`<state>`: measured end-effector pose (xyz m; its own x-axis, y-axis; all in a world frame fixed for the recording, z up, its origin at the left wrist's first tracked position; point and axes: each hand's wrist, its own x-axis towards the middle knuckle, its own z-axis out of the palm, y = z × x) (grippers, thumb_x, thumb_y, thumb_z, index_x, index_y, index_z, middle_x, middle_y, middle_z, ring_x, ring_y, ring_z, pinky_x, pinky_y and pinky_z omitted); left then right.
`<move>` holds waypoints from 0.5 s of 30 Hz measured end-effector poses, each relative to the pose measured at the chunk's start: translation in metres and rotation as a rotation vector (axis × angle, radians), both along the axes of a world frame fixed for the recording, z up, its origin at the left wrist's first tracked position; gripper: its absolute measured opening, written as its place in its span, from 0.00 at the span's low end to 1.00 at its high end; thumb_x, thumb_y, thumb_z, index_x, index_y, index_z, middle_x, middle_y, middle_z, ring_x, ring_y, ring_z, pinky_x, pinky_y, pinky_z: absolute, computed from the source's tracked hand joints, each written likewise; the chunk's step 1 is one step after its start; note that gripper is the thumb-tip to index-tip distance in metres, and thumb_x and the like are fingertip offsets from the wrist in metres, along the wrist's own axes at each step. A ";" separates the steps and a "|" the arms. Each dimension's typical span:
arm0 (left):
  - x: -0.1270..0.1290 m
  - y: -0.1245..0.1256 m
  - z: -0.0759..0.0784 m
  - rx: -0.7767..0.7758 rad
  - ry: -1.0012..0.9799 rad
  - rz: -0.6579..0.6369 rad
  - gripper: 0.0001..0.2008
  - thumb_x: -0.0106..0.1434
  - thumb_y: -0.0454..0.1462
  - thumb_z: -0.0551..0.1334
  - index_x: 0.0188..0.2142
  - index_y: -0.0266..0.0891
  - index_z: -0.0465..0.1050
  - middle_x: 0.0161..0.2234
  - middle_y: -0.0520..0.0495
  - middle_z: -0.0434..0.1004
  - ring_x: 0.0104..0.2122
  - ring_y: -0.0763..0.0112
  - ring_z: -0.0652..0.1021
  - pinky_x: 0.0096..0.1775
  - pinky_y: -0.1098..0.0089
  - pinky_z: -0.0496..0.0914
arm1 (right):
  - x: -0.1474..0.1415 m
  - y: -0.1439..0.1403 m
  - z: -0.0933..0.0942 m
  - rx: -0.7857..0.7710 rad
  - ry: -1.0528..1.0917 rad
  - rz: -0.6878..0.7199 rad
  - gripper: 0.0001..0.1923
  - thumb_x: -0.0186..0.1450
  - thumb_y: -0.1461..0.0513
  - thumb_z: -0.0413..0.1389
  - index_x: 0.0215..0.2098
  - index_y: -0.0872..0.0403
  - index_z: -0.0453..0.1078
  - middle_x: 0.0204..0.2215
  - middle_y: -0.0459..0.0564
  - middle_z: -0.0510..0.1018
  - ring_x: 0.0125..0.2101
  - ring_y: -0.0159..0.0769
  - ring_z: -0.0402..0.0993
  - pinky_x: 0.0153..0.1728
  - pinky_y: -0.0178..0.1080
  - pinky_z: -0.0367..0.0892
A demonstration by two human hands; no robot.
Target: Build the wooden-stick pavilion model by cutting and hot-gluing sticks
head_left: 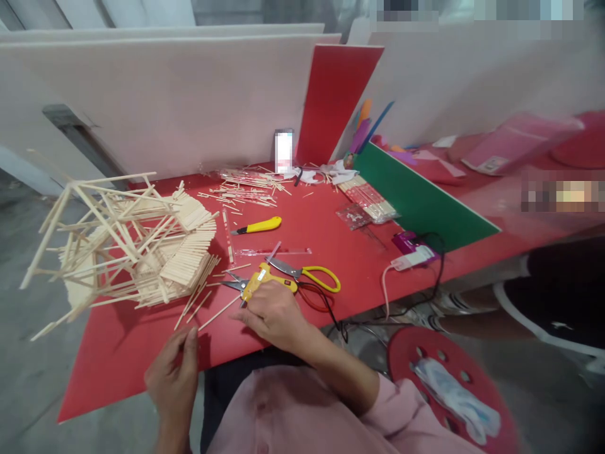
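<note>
My right hand (pixel 276 315) lies on the red table (pixel 331 221) near its front edge, closed around the handle of a yellow glue gun (pixel 261 279) whose nozzle points left. My left hand (pixel 174 378) rests at the table's front edge with thumb and fingers slightly apart, and I see nothing in it. A loose wooden stick (pixel 218 313) lies between the two hands. A large model built of wooden sticks (pixel 135 246) stands on the left of the table, overhanging its left edge.
Yellow-handled scissors (pixel 309 274), a clear ruler (pixel 271 252) and a yellow utility knife (pixel 259 226) lie behind the glue gun. Loose sticks (pixel 246 189), stick packets (pixel 371 202), a power strip (pixel 414 255), a green board (pixel 420 198), a red board (pixel 335 101). A red stool (pixel 425 353) and another person's leg (pixel 558 296) are at the right.
</note>
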<state>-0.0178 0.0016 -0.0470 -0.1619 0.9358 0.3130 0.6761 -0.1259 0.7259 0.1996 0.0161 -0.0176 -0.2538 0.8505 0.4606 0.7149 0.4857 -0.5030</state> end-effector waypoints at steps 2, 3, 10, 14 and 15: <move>0.005 0.001 0.000 0.096 0.028 -0.076 0.07 0.61 0.42 0.62 0.33 0.43 0.78 0.35 0.47 0.81 0.39 0.62 0.79 0.46 0.63 0.71 | 0.005 -0.001 0.000 -0.004 0.013 -0.051 0.13 0.67 0.57 0.53 0.30 0.52 0.76 0.30 0.49 0.77 0.33 0.33 0.70 0.38 0.37 0.62; 0.008 0.003 0.000 0.123 0.026 -0.122 0.07 0.61 0.41 0.62 0.34 0.43 0.78 0.37 0.46 0.81 0.41 0.62 0.79 0.47 0.63 0.70 | 0.007 -0.003 -0.001 -0.015 0.026 -0.064 0.11 0.68 0.58 0.52 0.35 0.52 0.76 0.34 0.50 0.78 0.35 0.33 0.71 0.38 0.36 0.63; 0.015 0.001 -0.003 -0.012 0.053 -0.143 0.10 0.61 0.44 0.61 0.31 0.44 0.78 0.27 0.51 0.80 0.27 0.68 0.78 0.29 0.73 0.70 | 0.007 -0.010 -0.007 -0.057 0.037 -0.115 0.23 0.68 0.53 0.51 0.19 0.54 0.69 0.19 0.46 0.74 0.23 0.29 0.69 0.29 0.34 0.61; 0.024 -0.005 0.005 -0.008 0.106 -0.144 0.21 0.63 0.45 0.58 0.16 0.40 0.67 0.13 0.55 0.62 0.16 0.76 0.64 0.23 0.75 0.60 | 0.009 -0.010 -0.008 -0.084 0.089 -0.128 0.12 0.69 0.59 0.50 0.40 0.52 0.76 0.32 0.49 0.81 0.33 0.32 0.75 0.38 0.34 0.66; 0.026 -0.005 0.007 0.010 0.120 -0.135 0.23 0.63 0.45 0.58 0.14 0.40 0.62 0.12 0.55 0.58 0.15 0.77 0.61 0.22 0.74 0.59 | 0.010 -0.010 -0.008 -0.085 0.105 -0.134 0.13 0.69 0.62 0.49 0.46 0.52 0.74 0.35 0.49 0.81 0.35 0.32 0.75 0.40 0.35 0.67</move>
